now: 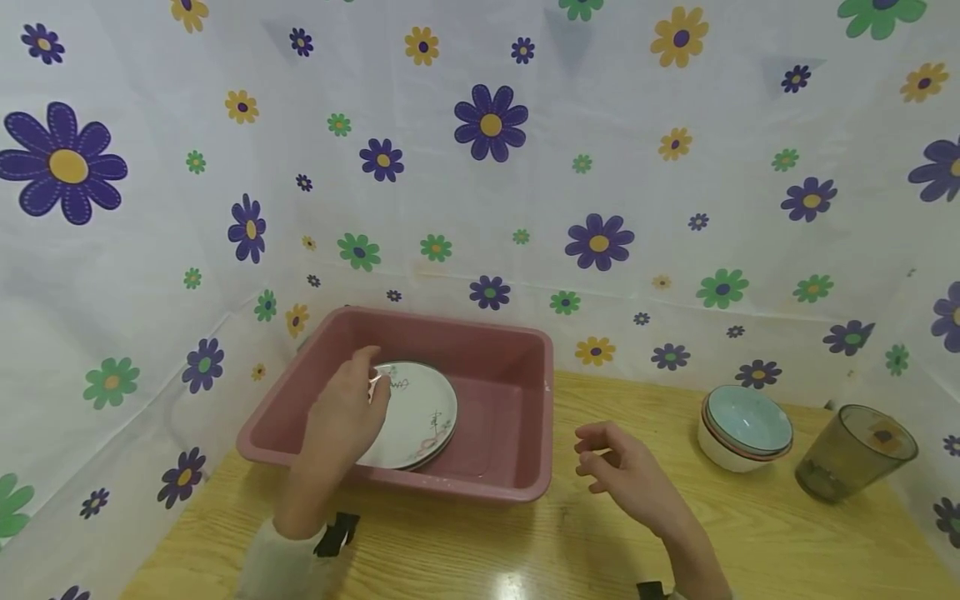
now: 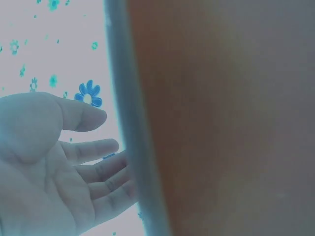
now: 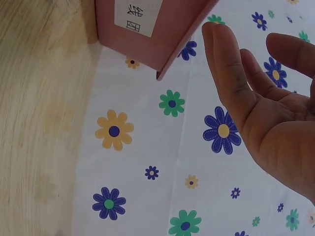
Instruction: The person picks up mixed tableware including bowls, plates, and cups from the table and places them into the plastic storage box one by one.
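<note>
So I was watching this on the feeds from my end, and neither hand was actually gripping anything. The left hand (image 1: 345, 412) was over the left part of the pink bin (image 1: 536, 375), right by the plates (image 1: 420, 417), fingers loose and a bit spread. From the head cam I couldn't tell if it was touching them. The left wrist cam didn't help much, since a big blurry edge blocked half of it, but the palm looked bare.

The plates were stacked inside the bin, white with a floral print on top, and a second rim peeked out underneath. The right hand (image 1: 626, 471) was just past the bin's right side, above the tabletop (image 1: 465, 542), fingers softly bent with nothing in them. On the right wrist cam I could see a white label (image 3: 138, 14) with handwriting on the bin's outside.

Over on the right I had a stack of bowls (image 1: 746, 429), the top one pale blue inside, with a tinted see-through cup (image 1: 847, 458) just beside it. Behind everything hung a white sheet (image 1: 450, 192) with purple, yellow and green flowers.
</note>
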`<state>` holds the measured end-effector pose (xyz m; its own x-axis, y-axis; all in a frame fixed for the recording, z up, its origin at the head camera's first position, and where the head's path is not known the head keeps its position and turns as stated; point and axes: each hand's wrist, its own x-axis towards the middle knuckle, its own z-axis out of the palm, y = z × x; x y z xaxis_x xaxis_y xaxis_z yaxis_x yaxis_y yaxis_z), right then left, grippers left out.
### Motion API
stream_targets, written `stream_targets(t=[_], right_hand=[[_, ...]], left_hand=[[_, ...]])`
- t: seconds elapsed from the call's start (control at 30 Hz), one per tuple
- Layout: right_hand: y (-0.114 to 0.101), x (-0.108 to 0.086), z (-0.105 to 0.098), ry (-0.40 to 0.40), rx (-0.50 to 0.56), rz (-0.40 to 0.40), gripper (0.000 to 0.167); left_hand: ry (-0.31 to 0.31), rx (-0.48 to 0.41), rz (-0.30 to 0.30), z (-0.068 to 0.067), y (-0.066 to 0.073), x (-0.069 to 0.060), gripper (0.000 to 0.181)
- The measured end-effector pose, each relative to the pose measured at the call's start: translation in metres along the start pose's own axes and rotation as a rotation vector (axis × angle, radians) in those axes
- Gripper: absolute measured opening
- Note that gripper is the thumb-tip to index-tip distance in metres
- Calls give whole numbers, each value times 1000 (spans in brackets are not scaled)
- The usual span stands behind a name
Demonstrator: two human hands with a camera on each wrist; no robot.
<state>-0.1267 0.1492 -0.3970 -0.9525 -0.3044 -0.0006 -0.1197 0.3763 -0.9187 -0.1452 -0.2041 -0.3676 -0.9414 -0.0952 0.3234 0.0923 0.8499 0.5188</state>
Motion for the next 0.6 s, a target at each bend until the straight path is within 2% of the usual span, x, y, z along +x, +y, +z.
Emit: stream_targets(t=[0.2,0.6], right_hand=[[1,-2,-9,42,-8,9,29],[12,-8,-39,129,-20,23,34]], left_hand=[[-14,-33,52,-1,12,-8,49],[36,-45,236,3,30,-19,49]])
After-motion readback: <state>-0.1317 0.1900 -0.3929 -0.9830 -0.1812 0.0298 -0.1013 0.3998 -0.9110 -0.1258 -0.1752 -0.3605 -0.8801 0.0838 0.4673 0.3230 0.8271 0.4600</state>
